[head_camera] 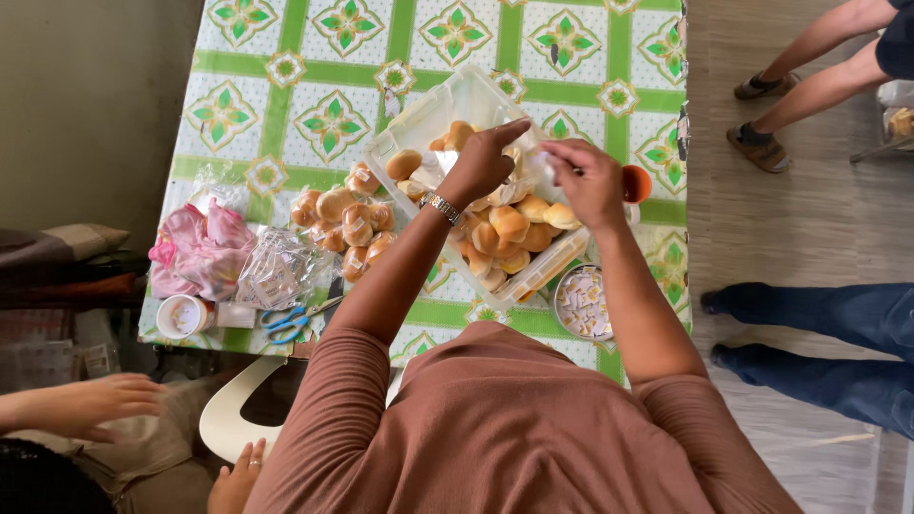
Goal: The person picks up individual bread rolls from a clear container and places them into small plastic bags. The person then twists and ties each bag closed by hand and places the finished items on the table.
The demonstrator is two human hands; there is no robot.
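Pinching a crinkled clear wrapper (535, 164) between left hand (484, 164) and right hand (592, 181), both narrowly closed, I hide smooth round buns (509, 224) in the clear plastic tub (419, 124), frame centre.

We count one tub (419, 119) of many rolls, seven bagged rolls (345, 227) beside it, one scissors (293, 320), one tape roll (181, 316), one tin (582, 303)

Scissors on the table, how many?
1. The blue-handled scissors lie near the table's front edge, between the clear bags and the left forearm. More could be hidden under the bags or the arms.
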